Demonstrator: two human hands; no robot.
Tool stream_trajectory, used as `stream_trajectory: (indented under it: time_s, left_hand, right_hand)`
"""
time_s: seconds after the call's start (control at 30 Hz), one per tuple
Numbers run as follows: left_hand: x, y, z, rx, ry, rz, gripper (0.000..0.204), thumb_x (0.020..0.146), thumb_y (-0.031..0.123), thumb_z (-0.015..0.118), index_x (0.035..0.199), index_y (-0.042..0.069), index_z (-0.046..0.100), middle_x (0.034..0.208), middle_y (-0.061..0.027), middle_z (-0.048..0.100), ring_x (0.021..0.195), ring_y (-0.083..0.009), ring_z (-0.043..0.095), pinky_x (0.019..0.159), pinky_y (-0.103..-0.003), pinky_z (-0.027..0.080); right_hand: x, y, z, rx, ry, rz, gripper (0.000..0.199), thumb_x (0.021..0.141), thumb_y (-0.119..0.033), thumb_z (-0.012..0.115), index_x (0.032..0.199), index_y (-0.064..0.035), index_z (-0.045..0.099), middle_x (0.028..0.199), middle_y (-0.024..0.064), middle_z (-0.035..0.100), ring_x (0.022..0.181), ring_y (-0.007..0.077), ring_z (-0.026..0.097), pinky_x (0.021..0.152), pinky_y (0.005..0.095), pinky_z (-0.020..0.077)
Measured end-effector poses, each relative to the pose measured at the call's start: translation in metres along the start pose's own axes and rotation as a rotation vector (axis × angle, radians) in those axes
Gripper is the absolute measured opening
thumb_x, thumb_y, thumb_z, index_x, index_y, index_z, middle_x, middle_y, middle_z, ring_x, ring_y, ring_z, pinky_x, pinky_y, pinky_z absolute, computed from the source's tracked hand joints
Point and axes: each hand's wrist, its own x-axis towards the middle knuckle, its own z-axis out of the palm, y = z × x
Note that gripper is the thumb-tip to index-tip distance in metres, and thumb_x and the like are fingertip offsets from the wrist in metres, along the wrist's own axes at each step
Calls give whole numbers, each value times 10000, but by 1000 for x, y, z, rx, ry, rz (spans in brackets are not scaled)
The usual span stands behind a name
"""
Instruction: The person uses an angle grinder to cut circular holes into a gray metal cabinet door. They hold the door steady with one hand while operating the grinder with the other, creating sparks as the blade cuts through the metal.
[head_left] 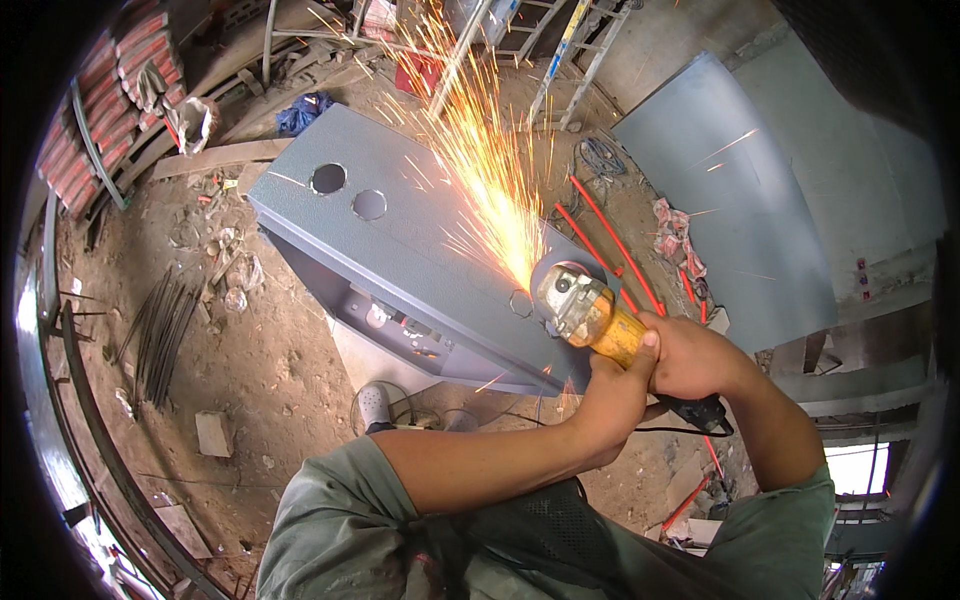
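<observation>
A yellow angle grinder (612, 330) is held in both of my hands, its head and disc down at the top of a grey metal cabinet (430, 250). Bright sparks (490, 190) fan out from the disc toward the far side. My left hand (620, 392) is closed around the underside of the yellow body, and my right hand (690, 355) wraps it from the right. Two round holes (328, 179) show in the cabinet's far left part, and a small round outline (521, 303) lies beside the disc. Fittings sit inside the cabinet's open side.
Orange-red pipes (620, 245) lie on the floor right of the cabinet, near a large grey panel (720, 180). Ladders (570, 60) stand at the back. Dark rods (160, 335) and a block (214, 434) lie at left. The grinder's black cord (675, 431) runs below my hands.
</observation>
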Motion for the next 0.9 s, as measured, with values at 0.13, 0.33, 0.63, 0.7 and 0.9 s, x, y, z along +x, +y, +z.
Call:
stream_trajectory:
  time_s: [0.13, 0.33, 0.63, 0.7, 0.9]
  left_hand:
    - [0, -1, 1, -19, -14, 31, 644, 1139, 547, 564, 1516, 61, 370, 1511, -148, 547, 1360, -304, 622, 1130, -585, 575]
    - [-3, 2, 6, 4, -32, 66, 647, 1151, 536, 544, 1554, 79, 326, 1544, -133, 521, 1371, -308, 613, 1148, -586, 553]
    - [13, -11, 4, -10, -33, 158, 601, 1156, 523, 547, 1564, 128, 349, 1537, -90, 526, 1348, -267, 614, 1101, -547, 568]
    - [16, -15, 5, -20, -29, 177, 583, 1158, 513, 548, 1564, 136, 365, 1533, -84, 531, 1349, -264, 610, 1094, -548, 564]
    - [19, -19, 11, -47, 32, 229, 563, 1162, 495, 549, 1570, 149, 374, 1529, -77, 536, 1384, -266, 576, 1101, -558, 541]
  right_hand:
    - [1, -3, -4, -29, -11, 30, 416, 881, -213, 785, 1192, 11, 622, 1054, 252, 739, 991, 472, 726, 865, 512, 574]
    - [-4, -7, -5, -45, 47, 22, 362, 879, -177, 758, 1137, 13, 588, 1025, 261, 736, 987, 464, 734, 842, 509, 568]
    - [5, 12, -2, -42, 72, -56, 414, 876, -209, 786, 1176, 16, 612, 1064, 266, 743, 1001, 466, 735, 844, 513, 575]
    - [8, 17, -2, -69, 70, -74, 419, 876, -209, 788, 1185, 15, 614, 1073, 268, 745, 1012, 466, 734, 852, 508, 576]
    - [9, 11, -8, -115, 59, -78, 420, 873, -203, 793, 1187, 15, 617, 1080, 261, 750, 1041, 462, 734, 873, 506, 571]
